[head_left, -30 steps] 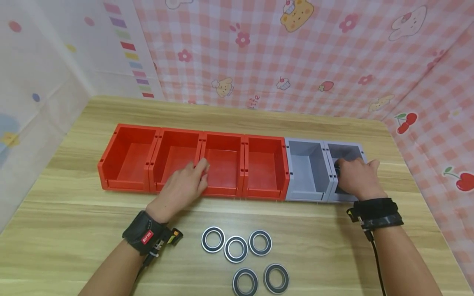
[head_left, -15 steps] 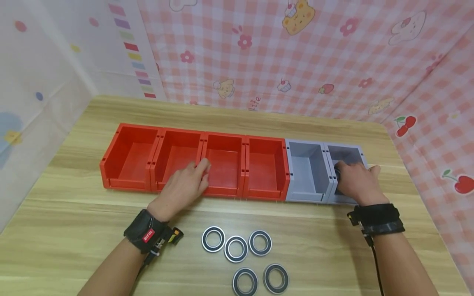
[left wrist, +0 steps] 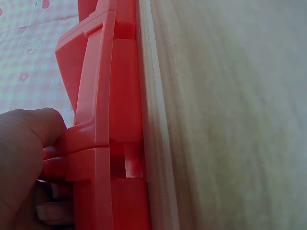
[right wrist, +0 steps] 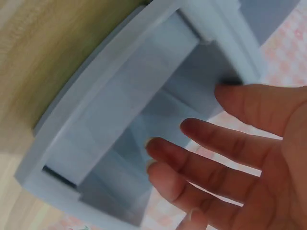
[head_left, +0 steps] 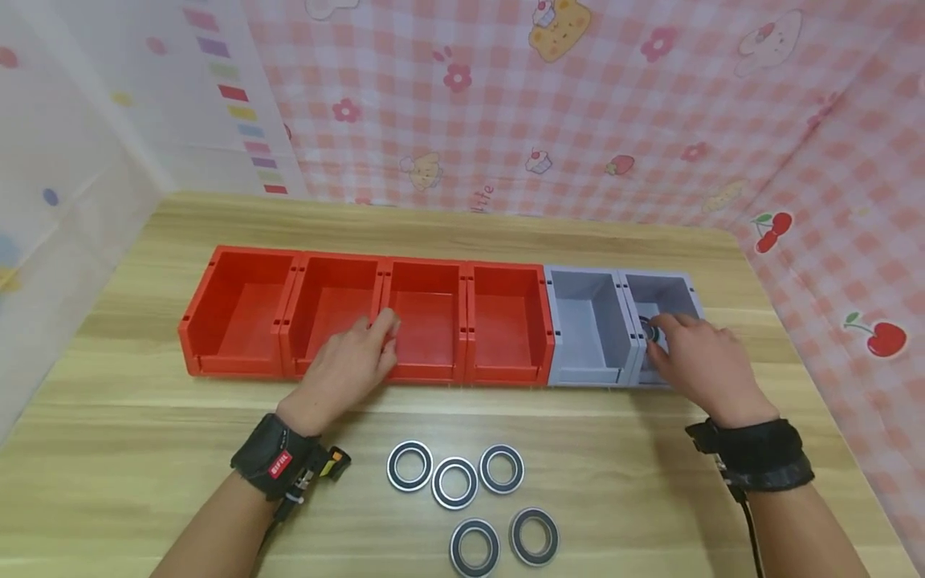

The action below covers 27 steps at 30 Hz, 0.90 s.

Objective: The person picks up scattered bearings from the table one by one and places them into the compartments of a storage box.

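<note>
My left hand (head_left: 349,365) pinches the adjoining side walls of two middle red bins. In the left wrist view its thumb lies on one side of the red rim (left wrist: 86,134) and its fingers curl on the other. My right hand (head_left: 704,361) is over the rightmost grey bin (head_left: 682,289). By that bin's left wall a dark round piece with a shiny rim (head_left: 648,327) shows past the fingertips, mostly hidden. In the right wrist view the right hand's fingers (right wrist: 216,143) are spread and loosely bent, with the thumb near the grey side wall.
Several black-and-silver ring bearings (head_left: 454,483) lie flat on the wooden table (head_left: 592,457) in front of the bins. Red bins (head_left: 238,321) and another grey bin (head_left: 588,321) continue the row leftward. Patterned cloth walls (head_left: 448,120) stand behind and at the sides.
My right hand has drawn back slightly from the grey bin's left wall, so more of the dark round piece shows. My left hand keeps its hold. The head view has shifted a little.
</note>
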Each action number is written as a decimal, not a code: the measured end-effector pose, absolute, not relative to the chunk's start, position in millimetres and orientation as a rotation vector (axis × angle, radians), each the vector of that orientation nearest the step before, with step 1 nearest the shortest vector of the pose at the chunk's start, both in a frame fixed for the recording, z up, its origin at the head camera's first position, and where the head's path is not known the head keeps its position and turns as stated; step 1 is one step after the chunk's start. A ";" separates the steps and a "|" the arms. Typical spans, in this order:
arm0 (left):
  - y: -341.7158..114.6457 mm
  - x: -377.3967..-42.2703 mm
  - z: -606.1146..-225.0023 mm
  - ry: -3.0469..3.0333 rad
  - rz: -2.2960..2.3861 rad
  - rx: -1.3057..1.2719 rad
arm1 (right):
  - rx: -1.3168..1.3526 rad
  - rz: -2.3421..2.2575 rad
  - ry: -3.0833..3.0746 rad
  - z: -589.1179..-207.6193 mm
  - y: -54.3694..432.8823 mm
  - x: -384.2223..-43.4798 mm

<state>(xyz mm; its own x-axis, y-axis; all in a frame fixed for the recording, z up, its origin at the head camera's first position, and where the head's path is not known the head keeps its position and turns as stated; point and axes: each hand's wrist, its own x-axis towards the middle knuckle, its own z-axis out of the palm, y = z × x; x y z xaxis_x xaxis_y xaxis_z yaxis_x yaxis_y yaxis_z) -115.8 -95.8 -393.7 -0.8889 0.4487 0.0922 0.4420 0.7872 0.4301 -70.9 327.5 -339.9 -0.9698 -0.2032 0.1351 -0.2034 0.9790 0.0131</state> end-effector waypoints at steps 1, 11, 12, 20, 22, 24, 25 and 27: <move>-96.8 -115.8 -393.8 2.959 0.703 0.733 | 0.333 0.006 -2.962 -339.3 325.6 -68.5; -97.9 -115.9 -394.6 2.979 0.712 0.755 | 0.450 0.060 -2.863 -336.2 312.9 -42.9; -97.7 -115.8 -394.7 2.977 0.714 0.757 | 0.468 0.064 -2.843 -336.0 310.9 -41.1; -98.5 -116.3 -395.3 2.984 0.713 0.762 | 0.724 0.167 -2.776 -340.9 288.9 -29.0; -98.6 -116.5 -395.4 2.985 0.709 0.764 | 0.798 0.197 -2.780 -344.3 282.1 -26.0; -98.5 -116.3 -395.6 2.985 0.704 0.764 | 0.864 0.224 -2.794 -347.8 275.1 -22.6; -98.5 -116.1 -395.6 2.984 0.703 0.761 | 0.896 0.236 -2.805 -349.0 271.7 -20.5; -98.4 -115.8 -395.5 2.981 0.702 0.754 | 0.947 0.261 -2.851 -350.9 265.1 -15.9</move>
